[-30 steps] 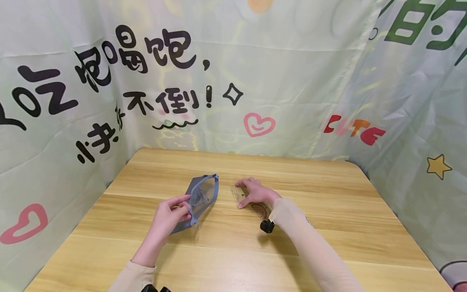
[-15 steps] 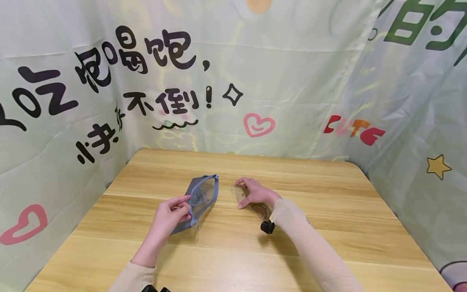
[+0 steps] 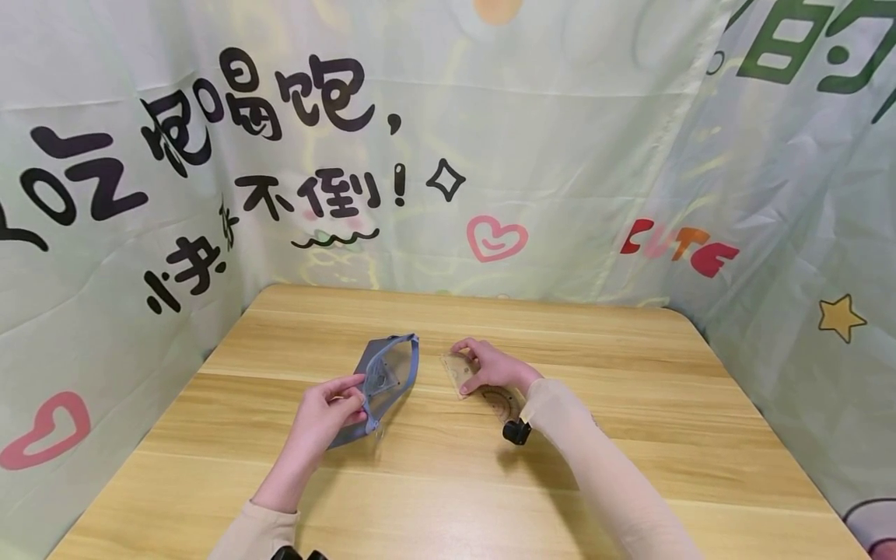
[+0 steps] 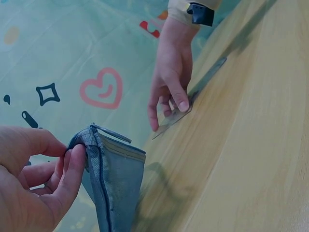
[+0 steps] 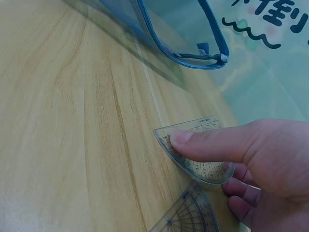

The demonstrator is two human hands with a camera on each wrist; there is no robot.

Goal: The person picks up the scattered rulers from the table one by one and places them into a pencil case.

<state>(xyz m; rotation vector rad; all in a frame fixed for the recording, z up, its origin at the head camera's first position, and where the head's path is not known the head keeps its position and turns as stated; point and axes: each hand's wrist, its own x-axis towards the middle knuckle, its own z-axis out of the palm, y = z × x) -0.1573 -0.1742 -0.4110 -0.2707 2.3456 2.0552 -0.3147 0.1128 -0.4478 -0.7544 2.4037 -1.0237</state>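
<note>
The clear protractor is on the right side of the table, just right of the blue pouch. The right hand grips it, thumb across its printed face and the other fingers at its far side; whether it is lifted off the wood, I cannot tell. It looks like thin, hard plastic: likely light, stiff and rather slippery, and perhaps able to crack if bent. Lying flat it would give little to grip, so its edges seem the best hold, with the thumb steadying the face.

The left hand pinches the left rim of the pouch's mouth between thumb and fingers, and the mouth gapes to the right. The pouch seems light and floppy, its zipped rim firmer than its see-through walls, so the rim looks like the place to hold it. A clear triangle shows within it.

A second protractor lies at the near side of the held one, close enough that it might catch; whether they touch is unclear. The black wrist camera sits close by it. A printed cloth hangs behind the table. The pouch's raised rim stands between the two hands.
</note>
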